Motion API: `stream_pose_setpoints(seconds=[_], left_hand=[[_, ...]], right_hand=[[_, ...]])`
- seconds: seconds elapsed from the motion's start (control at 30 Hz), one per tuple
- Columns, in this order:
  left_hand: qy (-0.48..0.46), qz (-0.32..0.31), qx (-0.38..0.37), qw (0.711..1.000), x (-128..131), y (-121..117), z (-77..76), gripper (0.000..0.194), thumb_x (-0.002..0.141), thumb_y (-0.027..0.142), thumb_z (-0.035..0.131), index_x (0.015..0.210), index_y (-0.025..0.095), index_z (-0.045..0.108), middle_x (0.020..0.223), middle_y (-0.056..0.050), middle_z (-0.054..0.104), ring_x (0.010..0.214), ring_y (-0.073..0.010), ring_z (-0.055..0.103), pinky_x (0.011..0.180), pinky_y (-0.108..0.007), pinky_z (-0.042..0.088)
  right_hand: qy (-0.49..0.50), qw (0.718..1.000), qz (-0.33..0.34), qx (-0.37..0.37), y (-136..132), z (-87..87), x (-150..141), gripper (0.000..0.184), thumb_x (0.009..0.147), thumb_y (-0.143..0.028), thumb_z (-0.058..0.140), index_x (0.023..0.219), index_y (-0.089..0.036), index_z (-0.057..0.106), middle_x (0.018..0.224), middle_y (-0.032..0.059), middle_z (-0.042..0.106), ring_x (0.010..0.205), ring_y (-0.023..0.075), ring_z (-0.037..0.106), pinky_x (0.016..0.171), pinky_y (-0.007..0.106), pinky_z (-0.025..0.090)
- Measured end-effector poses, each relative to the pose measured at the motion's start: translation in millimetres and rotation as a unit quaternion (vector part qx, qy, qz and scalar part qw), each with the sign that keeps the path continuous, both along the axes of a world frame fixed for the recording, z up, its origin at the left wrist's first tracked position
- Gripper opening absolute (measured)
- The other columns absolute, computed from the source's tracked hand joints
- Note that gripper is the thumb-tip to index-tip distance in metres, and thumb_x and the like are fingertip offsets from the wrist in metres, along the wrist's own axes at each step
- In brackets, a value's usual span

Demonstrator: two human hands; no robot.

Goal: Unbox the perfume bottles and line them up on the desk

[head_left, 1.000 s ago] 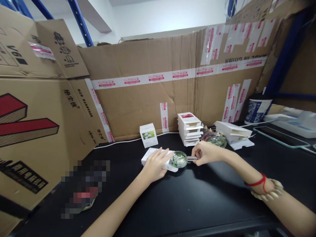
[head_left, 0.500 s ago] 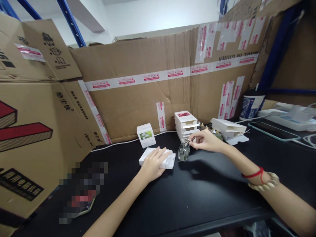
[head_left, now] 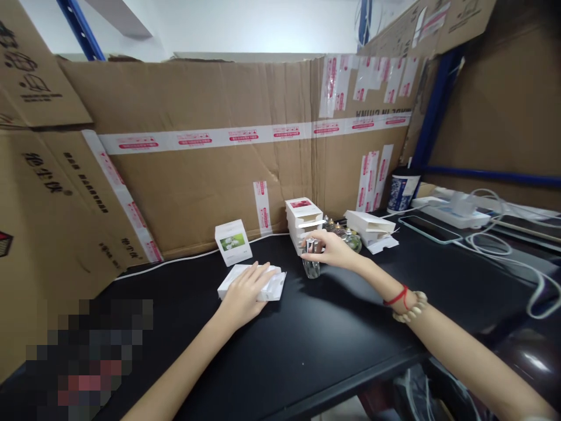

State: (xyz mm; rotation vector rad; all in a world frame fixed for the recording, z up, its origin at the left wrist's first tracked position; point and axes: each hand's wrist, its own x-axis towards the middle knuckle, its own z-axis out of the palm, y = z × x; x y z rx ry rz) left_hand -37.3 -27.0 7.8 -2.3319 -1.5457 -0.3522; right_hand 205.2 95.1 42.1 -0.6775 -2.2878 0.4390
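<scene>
My left hand [head_left: 246,292] lies over a small white carton [head_left: 228,282] on the black table, its fingers wrapped across the top. The carton is on its side, and a flap sticks out at its right end. To the right, my right hand [head_left: 336,251] pinches a clear glass perfume bottle [head_left: 311,269] by its silvery top. The bottle is close to upright with its narrow side towards me; whether its base touches the table I cannot tell. Behind the left hand stands a white box with a white-flower picture [head_left: 234,243].
Stacked white boxes [head_left: 302,217] stand behind the bottle, beside several more perfume bottles [head_left: 353,241] and an opened white box [head_left: 369,224]. Further right are a phone [head_left: 430,229], a patterned cup [head_left: 402,194] and a power strip [head_left: 464,215] with loose cables. Cardboard walls [head_left: 197,193] enclose the back and left.
My view has swung to the right. The perfume bottle has turned from its broad face to its narrow side and is more upright. My left hand stays on the carton.
</scene>
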Motion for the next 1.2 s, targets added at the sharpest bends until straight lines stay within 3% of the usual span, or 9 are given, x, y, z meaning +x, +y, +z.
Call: stream_pose_setpoints(seconds=[0.33, 0.47, 0.67, 0.87, 1.1, 1.2], left_hand=[[-0.014, 0.002, 0.000, 1.000, 1.1, 0.4, 0.9, 0.062, 0.066, 0.004, 0.053, 0.125, 0.022, 0.049, 0.132, -0.004, 0.049, 0.121, -0.0288, 0.045, 0.096, -0.042, 0.044], [-0.022, 0.004, -0.013, 1.000, 1.1, 0.4, 1.3, 0.061, 0.066, 0.004, 0.053, 0.125, 0.021, 0.049, 0.132, -0.005, 0.049, 0.122, -0.0288, 0.044, 0.097, -0.043, 0.043], [-0.016, -0.002, 0.002, 1.000, -0.1, 0.3, 0.5, 0.060, 0.067, 0.005, 0.052, 0.125, 0.023, 0.048, 0.131, -0.004, 0.050, 0.122, -0.0278, 0.044, 0.097, -0.042, 0.043], [-0.015, -0.004, -0.001, 1.000, 0.3, -0.3, 1.4, 0.061, 0.067, 0.005, 0.052, 0.125, 0.023, 0.047, 0.131, -0.004, 0.050, 0.122, -0.0285, 0.044, 0.097, -0.043, 0.043], [-0.019, 0.000, -0.005, 1.000, 0.9, -0.5, 1.5, 0.060, 0.068, 0.006, 0.052, 0.125, 0.023, 0.048, 0.131, -0.004, 0.050, 0.122, -0.0281, 0.043, 0.098, -0.043, 0.042], [-0.015, 0.000, -0.007, 1.000, 0.9, -0.1, 1.7, 0.059, 0.069, 0.006, 0.051, 0.125, 0.022, 0.048, 0.131, -0.005, 0.049, 0.122, -0.0286, 0.043, 0.097, -0.043, 0.041]], right_hand=[[0.040, 0.999, -0.009, 0.030, -3.4, 0.5, -4.1, 0.037, 0.072, -0.035, 0.067, 0.105, -0.020, 0.065, 0.068, -0.0004, 0.054, 0.066, 0.0136, 0.053, 0.067, 0.026, 0.044], [0.069, 0.998, -0.005, -0.011, 1.1, -2.1, -2.4, 0.038, 0.069, -0.037, 0.068, 0.102, -0.018, 0.067, 0.079, 0.0035, 0.059, 0.070, 0.0140, 0.056, 0.065, 0.025, 0.046], [0.083, 0.991, 0.021, -0.101, 9.1, 0.5, 3.5, 0.043, 0.066, -0.037, 0.069, 0.102, -0.014, 0.066, 0.074, 0.0028, 0.063, 0.070, 0.0140, 0.058, 0.068, 0.027, 0.049], [0.071, 0.987, 0.065, -0.131, 10.8, 2.8, 11.0, 0.037, 0.072, -0.031, 0.062, 0.105, -0.015, 0.061, 0.097, 0.0085, 0.064, 0.085, 0.0159, 0.058, 0.066, 0.027, 0.051], [0.107, 0.991, -0.038, -0.071, 8.3, -6.0, 4.6, 0.033, 0.065, -0.038, 0.070, 0.084, -0.014, 0.062, 0.073, 0.0042, 0.065, 0.070, 0.0158, 0.061, 0.065, 0.027, 0.049], [0.114, 0.992, -0.049, -0.040, 6.5, -5.7, 3.4, 0.030, 0.068, -0.037, 0.068, 0.088, -0.015, 0.061, 0.073, 0.0034, 0.066, 0.068, 0.0158, 0.062, 0.064, 0.026, 0.049]])
